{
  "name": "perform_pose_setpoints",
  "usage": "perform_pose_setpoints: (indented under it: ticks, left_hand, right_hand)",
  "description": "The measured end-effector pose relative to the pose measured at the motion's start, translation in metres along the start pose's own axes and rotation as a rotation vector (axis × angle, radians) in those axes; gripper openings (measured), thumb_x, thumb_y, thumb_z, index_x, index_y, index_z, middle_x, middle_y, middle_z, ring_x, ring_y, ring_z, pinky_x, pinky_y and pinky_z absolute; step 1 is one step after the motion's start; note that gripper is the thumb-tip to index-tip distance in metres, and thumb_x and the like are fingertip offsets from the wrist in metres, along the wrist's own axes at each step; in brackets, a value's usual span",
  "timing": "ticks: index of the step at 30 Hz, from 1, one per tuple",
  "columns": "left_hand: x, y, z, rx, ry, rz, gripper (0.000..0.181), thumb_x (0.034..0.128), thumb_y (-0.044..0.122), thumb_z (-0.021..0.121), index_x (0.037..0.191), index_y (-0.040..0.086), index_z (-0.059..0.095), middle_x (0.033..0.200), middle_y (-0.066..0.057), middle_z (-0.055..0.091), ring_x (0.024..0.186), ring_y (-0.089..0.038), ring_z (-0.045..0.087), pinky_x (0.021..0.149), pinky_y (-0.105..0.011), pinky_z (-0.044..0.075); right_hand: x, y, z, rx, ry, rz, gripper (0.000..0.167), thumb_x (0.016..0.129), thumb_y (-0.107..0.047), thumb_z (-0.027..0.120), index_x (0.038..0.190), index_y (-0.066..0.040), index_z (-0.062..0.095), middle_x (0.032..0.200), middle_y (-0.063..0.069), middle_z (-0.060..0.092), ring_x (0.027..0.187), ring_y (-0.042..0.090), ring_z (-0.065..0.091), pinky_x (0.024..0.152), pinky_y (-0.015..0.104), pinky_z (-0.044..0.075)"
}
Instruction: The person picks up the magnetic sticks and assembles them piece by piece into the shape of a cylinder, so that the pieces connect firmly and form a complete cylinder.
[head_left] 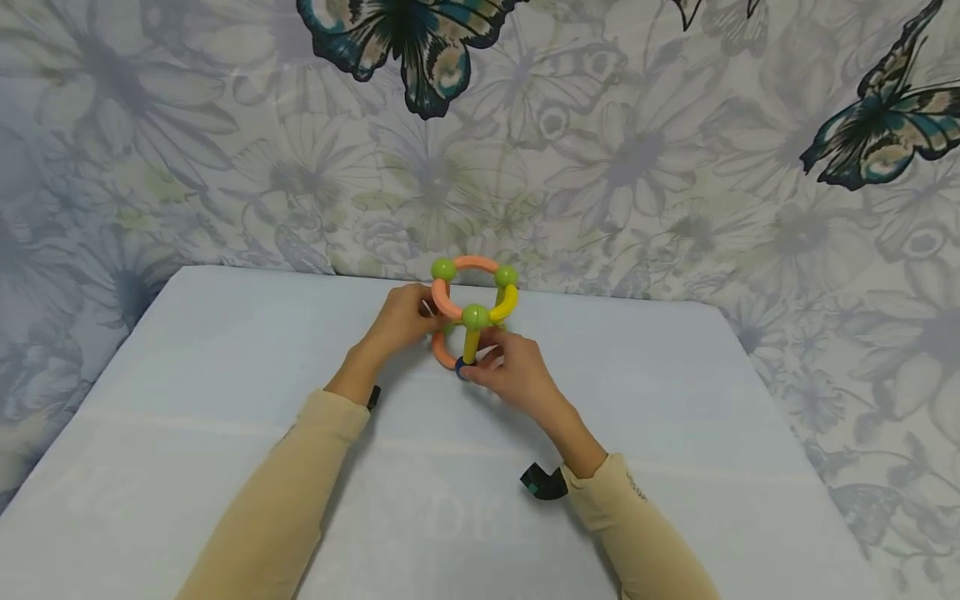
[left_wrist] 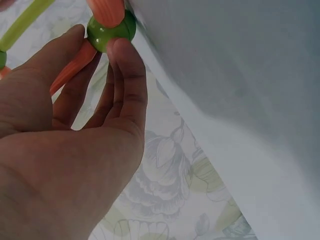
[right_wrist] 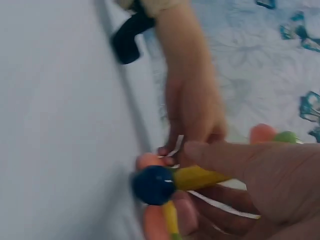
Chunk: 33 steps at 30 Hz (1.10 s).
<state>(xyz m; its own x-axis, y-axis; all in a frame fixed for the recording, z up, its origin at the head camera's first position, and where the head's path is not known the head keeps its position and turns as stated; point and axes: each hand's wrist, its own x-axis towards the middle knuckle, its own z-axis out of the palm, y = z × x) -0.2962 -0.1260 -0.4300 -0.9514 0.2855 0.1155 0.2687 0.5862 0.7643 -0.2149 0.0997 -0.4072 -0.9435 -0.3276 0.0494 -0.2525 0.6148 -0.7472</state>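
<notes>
A toy frame of curved and straight magnetic rods and balls stands towards the table's far edge. Its upper ring has orange rods (head_left: 476, 262), a yellow curved rod (head_left: 507, 305) and green balls (head_left: 475, 317). From the front ball a straight yellow rod (head_left: 471, 345) runs down to a dark blue ball (right_wrist: 154, 185). My left hand (head_left: 405, 317) is at the frame's left side, its fingertips pinching a lower green ball (left_wrist: 102, 35). At the front right, my right hand (head_left: 519, 371) grips the yellow rod just by the blue ball. Fingers partly hide the lower ring.
The frame stands on a white-covered table (head_left: 660, 400). Behind the table's far edge is a wall (head_left: 630, 167) printed with flowers and butterflies. A black wrist mount (head_left: 543, 482) sticks out beside the right sleeve.
</notes>
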Motion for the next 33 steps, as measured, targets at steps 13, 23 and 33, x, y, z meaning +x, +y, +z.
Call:
perform_pose_setpoints:
  ticks: [13,23,33]
  left_hand:
    - [0.003,-0.001,-0.001,0.017,-0.006,0.005,0.018,0.0953,0.023,0.08,0.103,0.006,0.078,0.098,-0.013,0.075,0.08,-0.023,0.069,0.068,-0.033,0.054]
    - [0.002,-0.002,-0.003,0.037,0.01,-0.018,0.018,0.0938,0.023,0.082,0.1,0.007,0.078,0.095,-0.011,0.074,0.074,-0.021,0.065,0.064,-0.03,0.051]
    - [0.001,-0.001,-0.001,0.065,-0.014,-0.015,0.02,0.095,0.021,0.081,0.106,0.005,0.078,0.101,-0.014,0.075,0.082,-0.025,0.068,0.069,-0.034,0.054]
  right_hand:
    - [0.009,0.012,0.019,-0.19,0.114,-0.16,0.017,0.089,-0.013,0.086,0.103,-0.008,0.078,0.086,0.005,0.075,0.073,0.016,0.069,0.068,0.027,0.057]
    - [0.011,0.012,0.021,-0.193,0.123,-0.201,0.016,0.087,-0.011,0.087,0.1,-0.007,0.078,0.086,0.004,0.074,0.073,0.015,0.069,0.069,0.025,0.057]
    - [0.009,0.01,0.014,-0.18,0.044,-0.136,0.024,0.086,-0.015,0.089,0.106,-0.008,0.079,0.096,0.005,0.077,0.079,0.016,0.072,0.073,0.027,0.059]
